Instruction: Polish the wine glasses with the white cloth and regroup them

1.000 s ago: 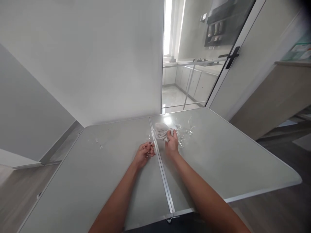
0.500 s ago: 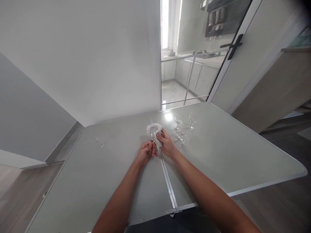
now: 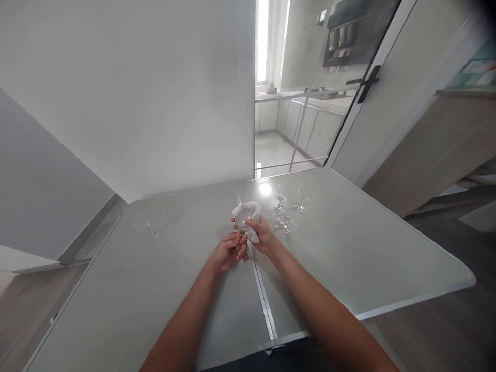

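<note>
Between my hands is a clear stemmed glass (image 3: 243,216), tilted over the table's middle seam. My left hand (image 3: 228,250) is closed around its stem and foot. A white cloth (image 3: 254,206) wraps the far side of the bowl. My right hand (image 3: 264,235) presses that cloth against the bowl, its thumb on the near side and some fingertips showing past the left edge. Part of the stem is hidden by my left fingers.
Three clear stemmed glasses, one of them a glass (image 3: 279,201) near the back, stand to the right on the pale folding table (image 3: 329,248). Another glass (image 3: 151,229) lies at the left. A wall (image 3: 186,103) and a glass door (image 3: 294,119) border the far edge.
My right hand has shifted its hold, with the cloth now spread behind the bowl and fingertips showing on its left side. The whole view has turned slightly.
</note>
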A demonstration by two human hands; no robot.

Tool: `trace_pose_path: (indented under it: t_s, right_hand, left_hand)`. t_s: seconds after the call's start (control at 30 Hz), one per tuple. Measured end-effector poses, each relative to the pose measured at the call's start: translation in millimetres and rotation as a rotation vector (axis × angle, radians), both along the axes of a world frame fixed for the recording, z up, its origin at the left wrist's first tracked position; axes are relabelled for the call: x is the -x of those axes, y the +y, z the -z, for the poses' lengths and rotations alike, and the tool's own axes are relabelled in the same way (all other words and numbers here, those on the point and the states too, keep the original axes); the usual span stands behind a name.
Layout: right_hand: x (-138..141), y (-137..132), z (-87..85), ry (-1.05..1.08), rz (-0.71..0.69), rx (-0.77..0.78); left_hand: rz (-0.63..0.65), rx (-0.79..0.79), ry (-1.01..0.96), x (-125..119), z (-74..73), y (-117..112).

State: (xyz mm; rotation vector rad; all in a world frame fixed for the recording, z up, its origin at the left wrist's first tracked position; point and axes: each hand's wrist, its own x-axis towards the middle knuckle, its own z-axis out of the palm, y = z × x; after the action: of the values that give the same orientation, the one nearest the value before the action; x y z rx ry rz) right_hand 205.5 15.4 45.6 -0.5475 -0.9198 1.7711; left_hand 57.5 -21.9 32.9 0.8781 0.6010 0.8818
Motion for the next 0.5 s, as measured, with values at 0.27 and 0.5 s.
trace_pose_path:
  t_s: [0.27,0.5]
  right_hand:
    - [15.5,1.8,4.1,-0.348,0.555,-0.062]
    - [-6.5,6.6,6.2,0.145,-0.219,0.048]
  left_hand:
    - [-0.444,-0.364,0.472,-12.6,12.8,-0.1]
    - [0.152,0.059,-0.090,-2.0,-1.7,-2.2]
